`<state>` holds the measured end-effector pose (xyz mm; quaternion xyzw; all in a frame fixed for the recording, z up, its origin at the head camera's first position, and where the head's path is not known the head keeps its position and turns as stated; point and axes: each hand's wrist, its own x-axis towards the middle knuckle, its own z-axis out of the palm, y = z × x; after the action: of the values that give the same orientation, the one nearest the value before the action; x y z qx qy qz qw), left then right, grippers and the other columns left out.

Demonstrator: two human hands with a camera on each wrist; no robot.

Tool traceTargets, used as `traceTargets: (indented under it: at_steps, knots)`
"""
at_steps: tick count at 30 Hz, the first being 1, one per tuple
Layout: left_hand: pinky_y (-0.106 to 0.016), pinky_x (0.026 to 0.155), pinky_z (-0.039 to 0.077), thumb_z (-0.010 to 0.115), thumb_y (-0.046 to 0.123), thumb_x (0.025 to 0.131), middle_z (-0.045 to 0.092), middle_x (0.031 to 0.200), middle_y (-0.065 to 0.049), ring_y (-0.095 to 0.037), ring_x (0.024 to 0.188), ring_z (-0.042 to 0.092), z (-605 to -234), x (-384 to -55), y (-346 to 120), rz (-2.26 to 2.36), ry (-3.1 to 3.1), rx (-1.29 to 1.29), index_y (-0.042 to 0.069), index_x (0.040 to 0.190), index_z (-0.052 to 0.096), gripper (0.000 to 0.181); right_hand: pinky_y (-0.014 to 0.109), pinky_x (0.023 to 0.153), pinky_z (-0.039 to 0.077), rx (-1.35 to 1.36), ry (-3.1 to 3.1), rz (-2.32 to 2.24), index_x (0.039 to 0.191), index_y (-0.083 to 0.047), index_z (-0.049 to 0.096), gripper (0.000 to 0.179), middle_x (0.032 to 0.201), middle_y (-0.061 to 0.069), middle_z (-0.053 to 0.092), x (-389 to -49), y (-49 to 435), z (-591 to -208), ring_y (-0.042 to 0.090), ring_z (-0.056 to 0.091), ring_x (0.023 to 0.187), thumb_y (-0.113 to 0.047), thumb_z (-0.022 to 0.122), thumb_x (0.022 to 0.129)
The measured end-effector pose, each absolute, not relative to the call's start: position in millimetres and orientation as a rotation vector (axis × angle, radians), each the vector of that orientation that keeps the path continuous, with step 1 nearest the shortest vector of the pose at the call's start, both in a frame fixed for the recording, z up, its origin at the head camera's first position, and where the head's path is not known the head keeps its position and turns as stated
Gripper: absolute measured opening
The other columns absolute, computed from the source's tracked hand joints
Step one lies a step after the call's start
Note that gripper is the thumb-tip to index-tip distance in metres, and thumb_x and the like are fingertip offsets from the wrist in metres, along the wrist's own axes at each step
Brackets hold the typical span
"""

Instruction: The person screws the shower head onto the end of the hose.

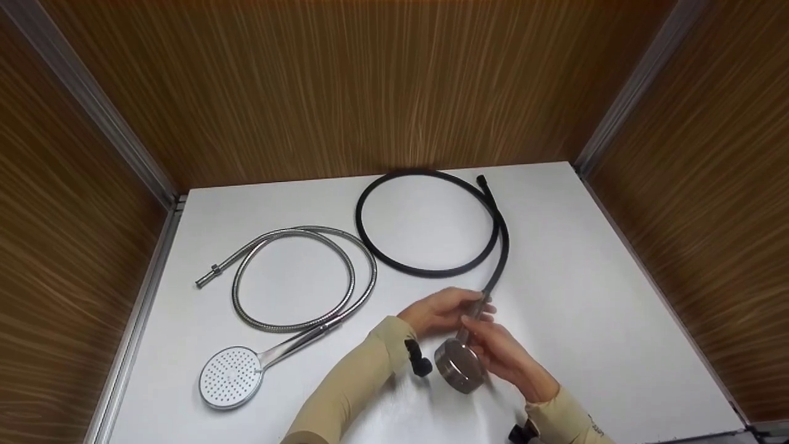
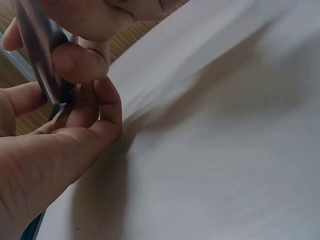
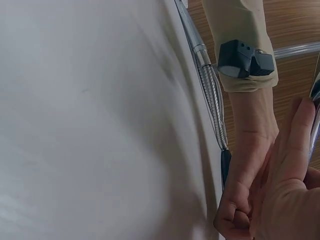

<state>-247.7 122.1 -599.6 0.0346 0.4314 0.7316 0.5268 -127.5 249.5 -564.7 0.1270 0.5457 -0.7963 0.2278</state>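
In the head view a shiny hand shower (image 1: 459, 365) is held off the table at the front, its round head low and its handle running up toward a black hose (image 1: 502, 246). My left hand (image 1: 441, 310) pinches the black hose's end where it meets the handle. My right hand (image 1: 506, 356) grips the handle close to the round head. From the left wrist, the glossy handle (image 2: 37, 47) shows between both hands, with left thumb and fingers at its lower end; the hose joint itself is mostly hidden by fingers.
To the left lies a second hand shower (image 1: 231, 377) with a white nozzle face, its handle joined to a coiled metal hose (image 1: 351, 271). The black hose's loop lies at the back, beside the metal coil. Wood-patterned walls (image 1: 370, 92) enclose the white table (image 1: 592, 277) behind and at the sides.
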Motion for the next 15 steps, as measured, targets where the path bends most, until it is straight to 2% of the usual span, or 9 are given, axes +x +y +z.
traceTargets:
  at_steps: [4,10,15]
  knots:
    - [-0.043,0.11,0.051,0.061,0.012,0.103,0.073,0.107,-0.009,-0.023,0.108,0.07,-600.2,-246.9,120.4,1.73,1.06,0.094,0.003,0.113,0.067,0.014,0.016,0.049,0.037,0.328,1.534,-2.183,0.085,-0.018,0.066,0.028,0.06,-0.014,0.048,-125.6,248.9,-567.2,-0.001,0.043,0.05,-0.023,0.055,0.11]
    - [-0.042,0.109,0.052,0.065,0.014,0.103,0.075,0.11,-0.01,-0.025,0.115,0.071,-598.0,-248.0,120.7,1.694,1.13,0.142,-0.009,0.135,0.06,0.04,0.017,0.048,0.031,0.276,1.569,-2.154,0.087,-0.017,0.068,0.029,0.058,-0.013,0.046,-125.7,250.6,-568.7,0.0,0.039,0.048,-0.024,0.053,0.111]
    - [-0.041,0.107,0.053,0.058,0.017,0.106,0.073,0.109,-0.01,-0.029,0.121,0.068,-595.3,-249.6,120.4,1.718,1.076,0.138,-0.008,0.132,0.062,0.036,0.017,0.046,0.032,0.269,1.578,-2.143,0.088,-0.016,0.07,0.03,0.057,-0.013,0.048,-128.0,252.0,-568.5,-0.001,0.041,0.047,-0.025,0.053,0.111]
